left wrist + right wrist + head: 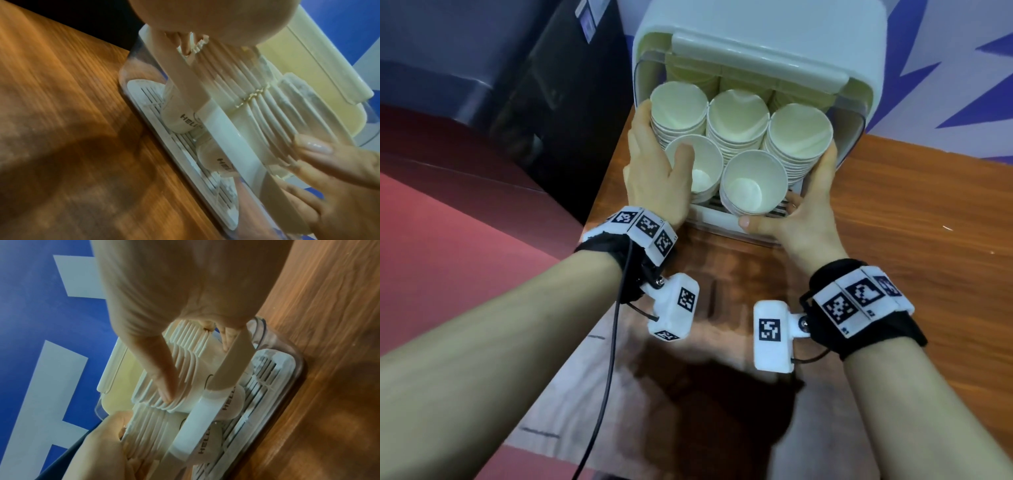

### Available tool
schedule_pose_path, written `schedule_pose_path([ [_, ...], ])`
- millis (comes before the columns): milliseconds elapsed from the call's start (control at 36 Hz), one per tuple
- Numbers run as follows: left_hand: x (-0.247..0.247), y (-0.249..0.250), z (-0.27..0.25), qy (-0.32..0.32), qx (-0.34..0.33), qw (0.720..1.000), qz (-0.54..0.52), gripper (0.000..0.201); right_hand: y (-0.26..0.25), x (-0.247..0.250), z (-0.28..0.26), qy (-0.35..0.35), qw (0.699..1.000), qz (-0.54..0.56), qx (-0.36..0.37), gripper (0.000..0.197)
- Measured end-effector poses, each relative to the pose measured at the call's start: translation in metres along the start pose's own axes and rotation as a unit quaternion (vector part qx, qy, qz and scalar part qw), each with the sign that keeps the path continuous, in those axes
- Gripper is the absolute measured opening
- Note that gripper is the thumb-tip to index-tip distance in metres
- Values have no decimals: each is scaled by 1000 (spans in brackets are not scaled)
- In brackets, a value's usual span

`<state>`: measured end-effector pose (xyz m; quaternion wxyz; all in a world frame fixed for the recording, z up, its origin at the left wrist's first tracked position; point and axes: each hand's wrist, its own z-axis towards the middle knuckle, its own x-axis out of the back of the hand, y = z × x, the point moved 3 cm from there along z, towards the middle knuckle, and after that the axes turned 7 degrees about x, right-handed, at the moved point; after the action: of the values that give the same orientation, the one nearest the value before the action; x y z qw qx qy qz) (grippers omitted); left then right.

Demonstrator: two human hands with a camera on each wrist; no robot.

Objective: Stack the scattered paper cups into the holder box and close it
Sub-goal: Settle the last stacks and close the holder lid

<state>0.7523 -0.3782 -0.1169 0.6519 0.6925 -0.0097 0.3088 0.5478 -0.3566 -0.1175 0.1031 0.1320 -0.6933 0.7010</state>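
My left hand [654, 171] & right hand [804, 205] cupped the paper cups [739, 137] from both sides, fingers curled round the outer stacks, w/ all the stacks tilted toward me inside the open holder box [756, 31] on the wooden table [911, 222].

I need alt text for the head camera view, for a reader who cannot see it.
Two hands, left hand and right hand, hold five stacks of paper cups in an open white holder box on a wooden table.
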Motion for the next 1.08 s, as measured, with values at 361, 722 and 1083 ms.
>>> schedule_pose_path([
  [361,4,-6,0,-40,-4,999,-13,79,-15,-4,-6,25,997,67,-19,115],
  [722,7,-1,4,-104,58,992,-33,141,-13,-29,-4,156,974,-160,-24,107],
  [1083,4,1,-4,-75,37,996,39,140,-12,-21,-2,152,978,-121,-78,71],
])
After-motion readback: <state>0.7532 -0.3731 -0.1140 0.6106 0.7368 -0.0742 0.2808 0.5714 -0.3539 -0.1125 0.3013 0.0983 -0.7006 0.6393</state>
